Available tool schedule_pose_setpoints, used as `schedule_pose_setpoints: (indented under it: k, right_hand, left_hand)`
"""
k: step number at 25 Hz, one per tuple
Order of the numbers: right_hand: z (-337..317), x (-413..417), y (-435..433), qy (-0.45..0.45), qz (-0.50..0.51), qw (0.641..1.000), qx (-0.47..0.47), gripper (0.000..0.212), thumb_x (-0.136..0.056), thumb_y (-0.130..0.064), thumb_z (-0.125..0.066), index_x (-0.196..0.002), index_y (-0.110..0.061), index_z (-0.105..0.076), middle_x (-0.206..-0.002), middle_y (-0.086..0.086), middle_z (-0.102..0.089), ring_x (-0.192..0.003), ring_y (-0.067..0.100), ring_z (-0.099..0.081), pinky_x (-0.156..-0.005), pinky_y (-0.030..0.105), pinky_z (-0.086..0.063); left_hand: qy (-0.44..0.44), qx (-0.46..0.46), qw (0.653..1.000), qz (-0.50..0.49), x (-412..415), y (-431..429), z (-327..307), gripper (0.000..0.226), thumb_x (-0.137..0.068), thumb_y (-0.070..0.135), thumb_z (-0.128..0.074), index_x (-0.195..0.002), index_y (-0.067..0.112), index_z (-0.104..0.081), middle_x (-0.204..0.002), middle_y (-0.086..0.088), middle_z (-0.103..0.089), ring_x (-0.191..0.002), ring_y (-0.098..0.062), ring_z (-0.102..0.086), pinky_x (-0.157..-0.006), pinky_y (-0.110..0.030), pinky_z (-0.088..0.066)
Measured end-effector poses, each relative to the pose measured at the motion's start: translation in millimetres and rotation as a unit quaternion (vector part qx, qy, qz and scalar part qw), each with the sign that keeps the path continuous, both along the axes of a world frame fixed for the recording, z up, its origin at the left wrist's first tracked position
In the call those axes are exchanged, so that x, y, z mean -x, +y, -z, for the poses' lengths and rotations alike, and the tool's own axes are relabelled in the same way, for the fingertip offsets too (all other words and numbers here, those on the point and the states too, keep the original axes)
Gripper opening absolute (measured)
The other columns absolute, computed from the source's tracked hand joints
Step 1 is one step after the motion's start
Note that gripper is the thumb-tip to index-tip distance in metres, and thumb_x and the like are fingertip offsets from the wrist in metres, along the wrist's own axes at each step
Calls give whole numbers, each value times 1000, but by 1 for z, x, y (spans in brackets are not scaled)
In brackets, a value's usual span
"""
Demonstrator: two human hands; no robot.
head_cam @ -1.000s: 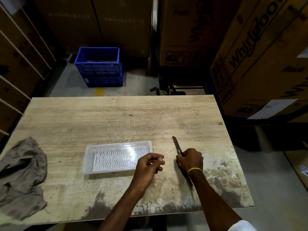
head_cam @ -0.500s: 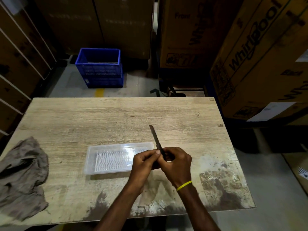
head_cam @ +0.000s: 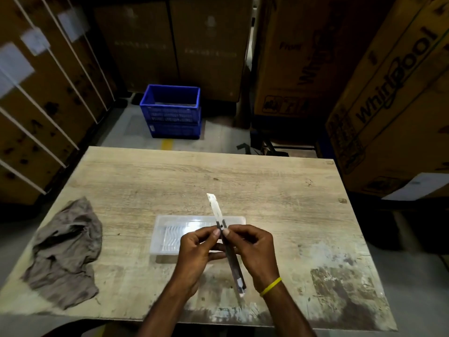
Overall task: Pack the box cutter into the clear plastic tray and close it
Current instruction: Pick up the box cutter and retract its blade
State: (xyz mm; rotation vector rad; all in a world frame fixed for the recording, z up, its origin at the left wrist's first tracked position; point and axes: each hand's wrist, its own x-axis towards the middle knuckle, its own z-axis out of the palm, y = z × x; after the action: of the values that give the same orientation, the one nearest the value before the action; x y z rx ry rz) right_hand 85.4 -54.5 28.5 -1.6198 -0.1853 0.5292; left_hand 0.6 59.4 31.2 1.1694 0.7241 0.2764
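Observation:
Both hands hold the box cutter (head_cam: pixel 233 261) above the table's near middle. Its dark handle runs toward me and its pale blade sticks out, pointing away. My left hand (head_cam: pixel 196 251) pinches the handle near the slider from the left. My right hand (head_cam: pixel 255 251), with a yellow band on the wrist, grips it from the right. The clear plastic tray (head_cam: pixel 167 233) lies flat on the wooden table (head_cam: pixel 279 190) just beyond and partly under my hands. Its right part is hidden behind them.
A crumpled grey-brown rag (head_cam: pixel 65 249) lies at the table's left edge. A blue crate (head_cam: pixel 172 110) stands on the floor beyond the table. Large cardboard boxes (head_cam: pixel 388 105) line the right side and back, with strapped cartons (head_cam: pixel 36 105) on the left.
My right hand lifted the box cutter off the table at the right and brought it to the middle over the tray. My left hand has joined it on the handle.

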Motion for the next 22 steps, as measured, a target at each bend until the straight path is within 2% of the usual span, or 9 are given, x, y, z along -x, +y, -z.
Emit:
schedule_pose_setpoints:
  k: [3,12,17,22]
  right_hand:
    - [-1,4,8,31,-7,999,-15,13,-76,-23,-84,-81,-11,-82,-83,13,-79,-83,32,-76,-79,58,-60]
    - [-5,13,20,54,-11,998,-39,7,-76,-10,-83,-80,-4,-81,-82,19,-78,-81,38,-76,-78,58,-60]
    - [-3,16,21,60,-11,997,-36,11,-73,-10,-85,-81,-3,-81,-82,19,-78,-80,36,-76,-73,44,-62]
    - [-1,18,18,70,-10,997,-28,13,-72,-10,-86,-81,-3,-80,-82,17,-78,-78,30,-76,-66,31,-60]
  left_hand:
    - [1,-2,1000,-5,6,3,0,18,-95,9,-63,-102,6,-79,-96,-18,-79,-80,-35,-77,-69,-42,-62]
    - [4,-20,999,-26,12,7,-4,18,-96,6,-61,-96,7,-79,-90,-15,-80,-74,-31,-77,-64,-38,-62]
    - [15,-22,999,-44,13,8,-3,19,-96,7,-61,-94,10,-80,-90,-13,-80,-74,-29,-77,-65,-40,-62]
    - [24,-22,998,-54,12,10,-4,21,-96,8,-61,-90,13,-81,-89,-12,-80,-76,-35,-76,-66,-42,-62]
